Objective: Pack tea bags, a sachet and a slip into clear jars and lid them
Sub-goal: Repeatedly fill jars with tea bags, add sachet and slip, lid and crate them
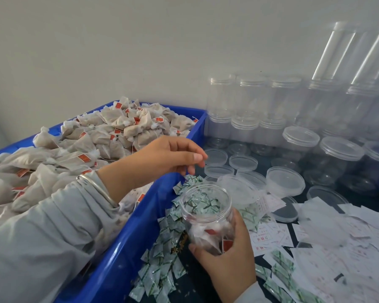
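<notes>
Presently: jar part-filled — tea bags in, unlidded.
Right hand grips jar; left hand loosely curled, holding nothing; sachet, slip, lid outstanding.

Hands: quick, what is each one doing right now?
Left hand: over the blue bin's edge, fingers loosely curled, holding nothing visible.
Right hand: grips the open jar.

I am seeing the dark table carrying a blue crate of tea bags, green-printed sachets, white paper slips, loose clear lids and stacked clear jars.
</notes>
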The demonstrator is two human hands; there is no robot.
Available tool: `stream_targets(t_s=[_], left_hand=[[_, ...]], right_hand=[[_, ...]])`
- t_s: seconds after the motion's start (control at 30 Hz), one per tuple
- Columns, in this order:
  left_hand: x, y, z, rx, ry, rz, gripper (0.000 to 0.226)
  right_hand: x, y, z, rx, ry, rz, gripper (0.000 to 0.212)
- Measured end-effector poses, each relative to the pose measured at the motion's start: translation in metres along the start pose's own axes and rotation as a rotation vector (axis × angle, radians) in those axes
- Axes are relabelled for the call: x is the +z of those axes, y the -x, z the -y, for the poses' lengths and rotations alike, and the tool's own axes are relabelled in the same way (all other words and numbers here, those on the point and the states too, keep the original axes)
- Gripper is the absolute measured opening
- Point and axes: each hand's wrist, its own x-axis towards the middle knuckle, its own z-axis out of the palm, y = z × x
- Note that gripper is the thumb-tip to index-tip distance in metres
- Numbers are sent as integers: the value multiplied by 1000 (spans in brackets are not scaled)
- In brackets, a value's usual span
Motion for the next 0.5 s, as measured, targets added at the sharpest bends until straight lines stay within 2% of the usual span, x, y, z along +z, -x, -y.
stream_targets(t_s=[0.1, 0.17, 0.33, 0.4, 0.43, 0.5], left_hand=[[-20, -8, 7, -29, -57, -249, 23], [-39, -12, 16, -71, -102, -450, 21], [-92, -12, 44, -181, -397, -835, 13], [-102, -9, 55, -227, -476, -921, 18], [-105, -9, 59, -250, -516, -930, 21], [-108, -14, 65, -276, -576, -896, 28]], right_hand=[[0, 0, 1, 7, -5, -15, 91], [-1, 1, 2, 14, -2, -15, 91], [-5, 6, 5, 18, -27, 40, 105], [-5, 12, 9, -62, -53, 3, 94], [-5, 14, 13, -111, -52, -26, 88], [-4, 17, 17, -155, -25, -9, 89]])
